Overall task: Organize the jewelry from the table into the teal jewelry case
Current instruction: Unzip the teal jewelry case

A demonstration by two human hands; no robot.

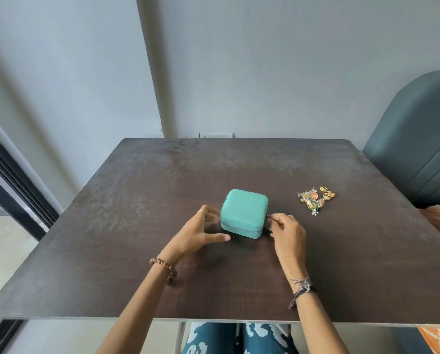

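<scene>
r hand (286, 232) pinches case (243, 213) zip

Jewelry pile (316, 198) pieces too small to separate; chair (418, 149) cut by right edge.

jewelry case (244, 213): solid teal, plain — a thin darker zipper line runs round its side
jewelry (316, 198): mostly gold; touches of orange and green; a few small white beads at the near end
table (162, 180): dark brown, mottled with a faint grain, paler worn patches toward the far edge
beaded bracelet (161, 263): brown, on the left wrist
thread band (302, 290): dark and pale strands mixed, on the right wrist
ring (201, 212): pale metallic band
trousers (239, 338): deep blue with white blotchy print
chair (418, 149): muted grey-blue, plain
wall (265, 60): pale grey
cloth (437, 339): orange with light lattice pattern — lower right corner
</scene>
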